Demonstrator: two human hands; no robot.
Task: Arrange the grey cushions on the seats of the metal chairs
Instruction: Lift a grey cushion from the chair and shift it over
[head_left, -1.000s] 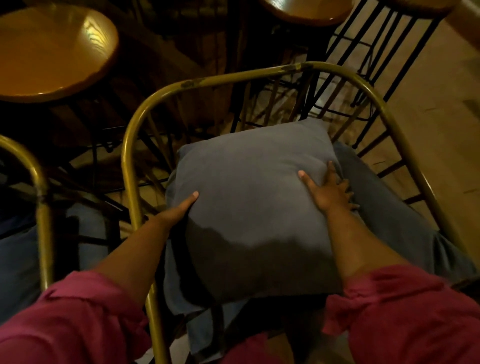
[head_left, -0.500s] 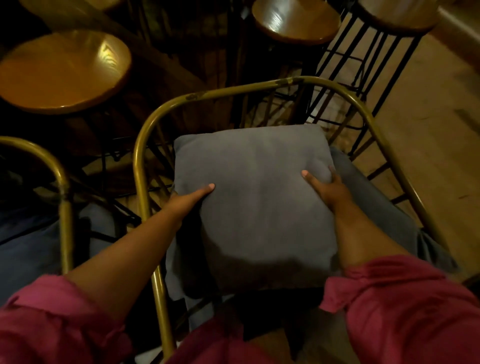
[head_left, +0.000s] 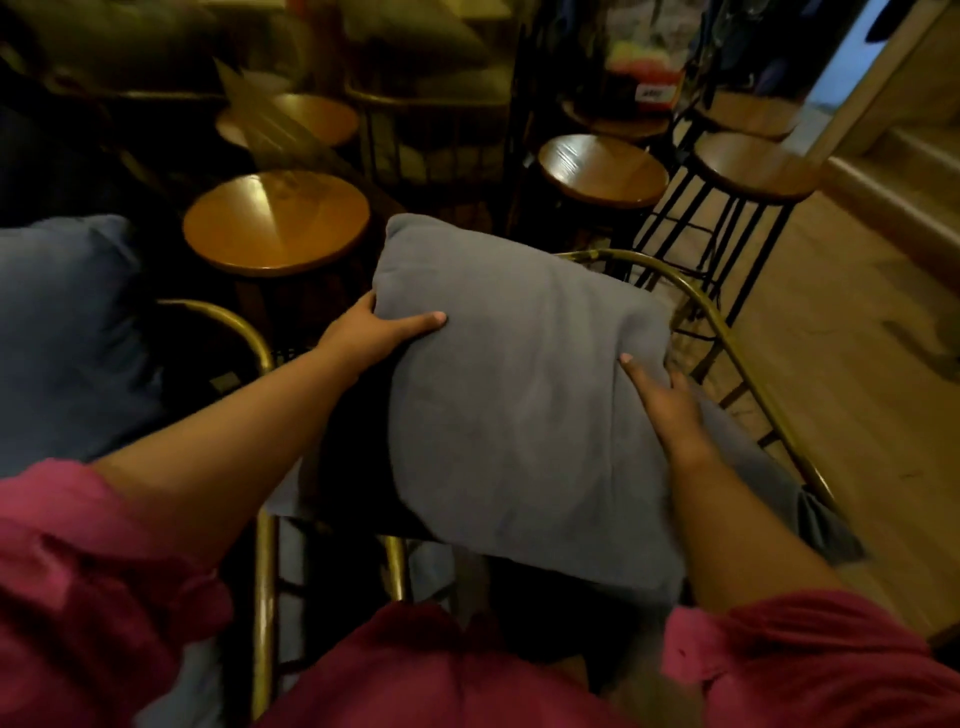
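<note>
Round wooden stools (head_left: 275, 221) fill the dim upper frame while both hands, left hand (head_left: 376, 332) and right hand (head_left: 670, 408), clasp the grey cushion (head_left: 519, 395) at center above a brass chair (head_left: 727, 332).

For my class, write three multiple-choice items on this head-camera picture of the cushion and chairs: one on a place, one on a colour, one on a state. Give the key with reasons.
1. Where is the left hand on the grey cushion?
A. at its left edge
B. flat on its middle
C. off it, on a stool

2. What colour are the person's sleeves?
A. white
B. pink
C. green

3. How is the cushion held?
A. by the right hand alone
B. by nobody
C. between both hands

Key: 1 A, the thumb lies over the left edge and the fingers go behind it. 2 B, both rolled sleeves are pink. 3 C, one hand grips each side, above the brass-coloured metal chair.
</note>
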